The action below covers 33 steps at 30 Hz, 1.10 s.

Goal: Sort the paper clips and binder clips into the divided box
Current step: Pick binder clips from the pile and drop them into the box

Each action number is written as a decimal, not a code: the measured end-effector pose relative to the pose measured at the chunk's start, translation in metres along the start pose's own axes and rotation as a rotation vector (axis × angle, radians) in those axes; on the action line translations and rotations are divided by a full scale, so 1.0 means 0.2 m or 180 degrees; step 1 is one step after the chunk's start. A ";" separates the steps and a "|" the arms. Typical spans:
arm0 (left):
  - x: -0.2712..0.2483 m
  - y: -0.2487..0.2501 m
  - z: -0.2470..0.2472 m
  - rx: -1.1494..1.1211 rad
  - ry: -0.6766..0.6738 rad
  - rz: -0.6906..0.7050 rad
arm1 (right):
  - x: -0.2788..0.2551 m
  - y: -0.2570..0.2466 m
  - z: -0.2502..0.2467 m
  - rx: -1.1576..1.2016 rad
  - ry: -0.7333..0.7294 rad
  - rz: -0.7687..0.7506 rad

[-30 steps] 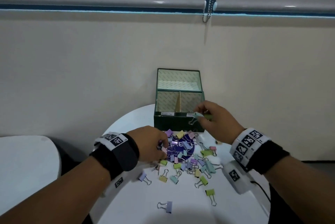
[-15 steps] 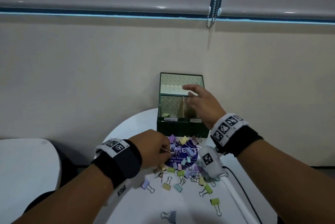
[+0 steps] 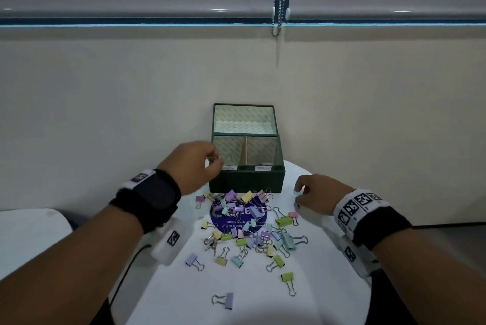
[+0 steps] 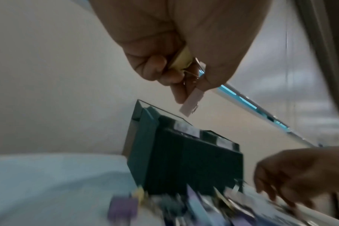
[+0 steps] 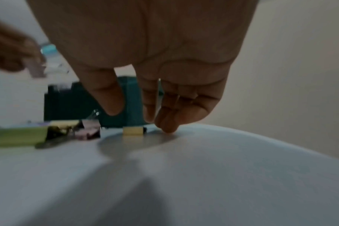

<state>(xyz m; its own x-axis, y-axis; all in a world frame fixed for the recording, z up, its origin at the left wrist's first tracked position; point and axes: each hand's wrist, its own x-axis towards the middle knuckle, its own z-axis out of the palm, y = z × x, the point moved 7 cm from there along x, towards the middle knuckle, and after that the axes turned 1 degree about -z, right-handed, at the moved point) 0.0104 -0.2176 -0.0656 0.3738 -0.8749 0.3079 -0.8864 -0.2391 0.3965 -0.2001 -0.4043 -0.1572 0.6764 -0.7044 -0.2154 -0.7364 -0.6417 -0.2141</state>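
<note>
White table (image 3: 326,259), left hand (image 3: 193,165) pinching binder clips (image 4: 192,85) (pink, yellow), right hand (image 3: 317,197) loosely spread, fingertips (image 5: 167,127) touching tabletop.

Divided box (image 3: 246,180) stood at table's (image 3: 163,295) far edge, against wall (image 3: 105,114). Clip pile (image 3: 247,227) lay on table just before box, over a round sticker (image 3: 238,215). Left hand (image 3: 193,164) hung at box's left front corner; right hand (image 3: 318,197) right of pile.
</note>
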 end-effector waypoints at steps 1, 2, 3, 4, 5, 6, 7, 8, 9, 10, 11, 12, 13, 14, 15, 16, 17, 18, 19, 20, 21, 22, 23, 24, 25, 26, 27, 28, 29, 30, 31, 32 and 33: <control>0.05 0.00 -0.01 0.0094 0.0082 -0.0076 | 0.00 -0.01 0.01 0.0011 -0.0001 0.0003; 0.11 -0.01 -0.02 0.0190 0.0114 -0.0162 | 0.00 -0.01 0.03 0.0009 -0.0002 -0.0005; 0.16 -0.01 -0.02 0.0273 0.0109 -0.0243 | 0.00 -0.01 0.03 0.0012 -0.0002 0.0001; 0.20 -0.01 -0.01 0.0345 0.0082 -0.0320 | 0.00 0.00 0.04 0.0035 0.0012 0.0005; 0.23 -0.02 0.01 0.0424 0.0031 -0.0393 | -0.01 0.00 0.04 0.0074 0.0027 0.0020; 0.26 -0.02 0.03 0.0531 -0.0042 -0.0456 | -0.01 0.00 0.04 0.0105 0.0053 0.0037; 0.28 -0.02 0.05 0.0658 -0.0131 -0.0493 | -0.01 0.00 0.04 0.0121 0.0087 0.0053; 0.30 -0.01 0.07 0.0783 -0.0210 -0.0478 | -0.01 0.00 0.04 0.0126 0.0123 0.0049; 0.31 0.01 0.09 0.0875 -0.0262 -0.0432 | -0.02 0.00 0.05 0.0117 0.0139 0.0033; 0.32 0.02 0.10 0.0904 -0.0304 -0.0385 | -0.02 -0.01 0.05 0.0112 0.0153 0.0002; 0.32 0.02 0.12 0.0870 -0.0338 -0.0348 | -0.02 -0.01 0.05 0.0118 0.0169 -0.0029; 0.32 0.03 0.12 0.0792 -0.0364 -0.0336 | -0.03 -0.02 0.04 0.0140 0.0194 -0.0071; 0.31 0.03 0.12 0.0709 -0.0352 -0.0332 | -0.03 -0.03 0.03 0.0166 0.0211 -0.0115; 0.29 0.02 0.10 0.0640 -0.0278 -0.0301 | -0.03 -0.03 0.02 0.0192 0.0234 -0.0179; 0.26 0.02 0.08 0.0583 -0.0154 -0.0228 | -0.03 -0.04 0.01 0.0210 0.0254 -0.0247; 0.22 0.01 0.05 0.0509 0.0019 -0.0113 | -0.03 -0.04 0.01 0.0230 0.0282 -0.0323; 0.17 0.00 0.02 0.0435 0.0205 -0.0011 | -0.03 -0.05 0.00 0.0267 0.0316 -0.0392; 0.11 -0.03 0.00 0.0391 0.0360 0.0039 | -0.03 -0.05 -0.01 0.0327 0.0367 -0.0468; 0.06 -0.07 -0.02 0.0402 0.0418 0.0007 | -0.03 -0.06 -0.02 0.0382 0.0434 -0.0546; 0.02 -0.12 -0.02 0.0430 0.0348 -0.0085 | -0.03 -0.07 -0.02 0.0419 0.0495 -0.0624; -0.01 -0.18 0.00 0.0505 0.0065 -0.0256 | -0.04 -0.09 -0.03 0.0432 0.0526 -0.0684; -0.05 -0.23 0.04 0.0645 -0.0379 -0.0405 | -0.04 -0.10 -0.03 0.0453 0.0557 -0.0735; -0.08 -0.26 0.10 0.0830 -0.0857 -0.0473 | -0.05 -0.11 -0.04 0.0493 0.0607 -0.0768; -0.12 -0.29 0.14 0.0959 -0.1216 -0.0481 | -0.06 -0.12 -0.05 0.0560 0.0674 -0.0788; -0.14 -0.30 0.17 0.1005 -0.1397 -0.0481 | -0.06 -0.13 -0.06 0.0629 0.0713 -0.0804; -0.15 -0.30 0.18 0.0987 -0.1432 -0.0461 | -0.06 -0.13 -0.06 0.0679 0.0685 -0.0815; -0.16 -0.29 0.20 0.0982 -0.1414 -0.0432 | -0.06 -0.14 -0.05 0.0688 0.0587 -0.0820; -0.16 -0.28 0.21 0.1014 -0.1390 -0.0392 | -0.07 -0.15 -0.04 0.0672 0.0468 -0.0818; -0.16 -0.27 0.23 0.1078 -0.1403 -0.0363 | -0.07 -0.16 -0.03 0.0661 0.0374 -0.0812; -0.16 -0.26 0.24 0.1143 -0.1412 -0.0327 | -0.07 -0.17 -0.03 0.0674 0.0318 -0.0833; -0.16 -0.24 0.25 0.1194 -0.1415 -0.0297 | -0.08 -0.18 -0.02 0.0668 0.0292 -0.0878; -0.16 -0.24 0.26 0.1215 -0.1397 -0.0263 | -0.08 -0.19 -0.02 0.0604 0.0269 -0.0928; -0.16 -0.24 0.27 0.1194 -0.1388 -0.0248 | -0.09 -0.21 -0.01 0.0478 0.0237 -0.0967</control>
<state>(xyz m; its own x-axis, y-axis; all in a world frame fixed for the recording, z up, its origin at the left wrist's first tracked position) 0.0261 -0.2003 -0.1407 0.3653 -0.9223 -0.1261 -0.9266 -0.3732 0.0455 -0.1816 -0.3665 -0.1423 0.8575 -0.5119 -0.0513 -0.4878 -0.7775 -0.3969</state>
